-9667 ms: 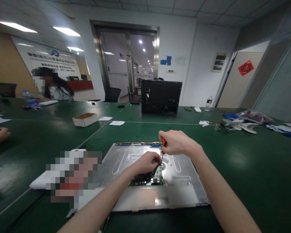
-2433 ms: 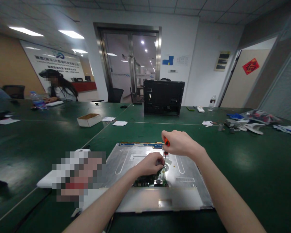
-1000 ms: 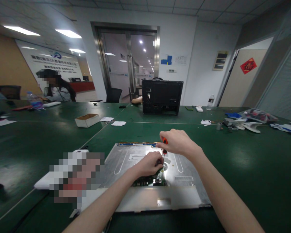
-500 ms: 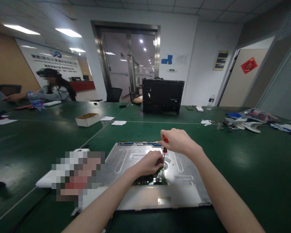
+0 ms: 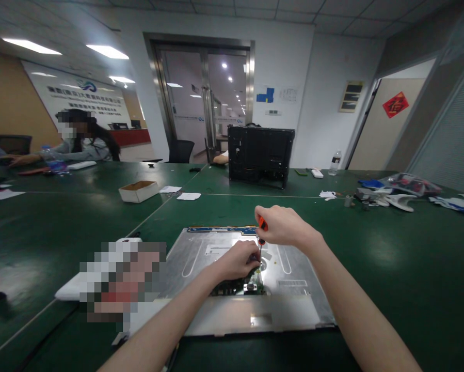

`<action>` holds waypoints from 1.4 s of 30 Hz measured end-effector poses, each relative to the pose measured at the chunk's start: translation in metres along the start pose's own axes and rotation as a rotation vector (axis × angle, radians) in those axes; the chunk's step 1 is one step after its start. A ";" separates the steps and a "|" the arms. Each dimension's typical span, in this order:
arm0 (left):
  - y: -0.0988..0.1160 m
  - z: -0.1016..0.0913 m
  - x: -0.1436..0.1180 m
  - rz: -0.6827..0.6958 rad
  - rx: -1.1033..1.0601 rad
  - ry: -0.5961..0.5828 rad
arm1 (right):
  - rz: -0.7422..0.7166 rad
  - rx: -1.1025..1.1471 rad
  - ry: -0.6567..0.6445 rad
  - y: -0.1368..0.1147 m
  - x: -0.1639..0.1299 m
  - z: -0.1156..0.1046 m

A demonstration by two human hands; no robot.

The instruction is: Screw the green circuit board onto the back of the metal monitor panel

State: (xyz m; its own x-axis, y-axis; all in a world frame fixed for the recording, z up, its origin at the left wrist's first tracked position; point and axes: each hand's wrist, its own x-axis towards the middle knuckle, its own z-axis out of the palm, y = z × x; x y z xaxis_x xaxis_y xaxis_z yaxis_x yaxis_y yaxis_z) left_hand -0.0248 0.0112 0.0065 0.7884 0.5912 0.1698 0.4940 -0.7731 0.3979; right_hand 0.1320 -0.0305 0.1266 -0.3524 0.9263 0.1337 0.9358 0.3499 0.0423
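My right hand (image 5: 281,225) grips the orange-and-black handle of a screwdriver (image 5: 261,224), which stands nearly upright with its shaft down. Beside the shaft, my left hand (image 5: 241,259) is closed in a pinch over a green circuit board (image 5: 235,288); whatever lies between its fingertips is hidden. Both hands are above a flat silver metal-backed display panel (image 5: 293,284) lying on the table. A thin blue circuit strip (image 5: 216,230) runs along the panel's far edge. The screwdriver's tip is too small to make out beside the left fingertips.
On the green table (image 5: 371,243), a blurred-out item (image 5: 127,279) and a white object (image 5: 67,290) lie left of the panel. Farther back are an open white box (image 5: 139,192), papers (image 5: 189,196) and an upright black monitor housing (image 5: 260,155). Another person (image 5: 86,139) sits far left.
Both hands keep nearly the same place, and the screwdriver handle sits slightly differently in my right hand. At the back, the black monitor housing has turned a little.
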 end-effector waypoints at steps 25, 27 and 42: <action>-0.003 0.000 0.000 0.023 -0.021 -0.021 | -0.014 0.002 0.024 0.002 0.000 0.001; -0.003 0.001 0.001 0.023 -0.015 -0.023 | 0.009 -0.013 0.034 0.002 0.002 0.001; -0.001 0.001 0.001 -0.011 0.034 -0.021 | -0.012 -0.012 0.072 0.000 0.003 0.003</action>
State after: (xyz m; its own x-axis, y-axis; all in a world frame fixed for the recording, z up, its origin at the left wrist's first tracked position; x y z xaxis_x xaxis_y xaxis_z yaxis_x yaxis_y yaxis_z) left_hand -0.0239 0.0125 0.0058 0.7903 0.5950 0.1464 0.5145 -0.7741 0.3688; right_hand 0.1313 -0.0273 0.1237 -0.3626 0.9094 0.2038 0.9317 0.3589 0.0563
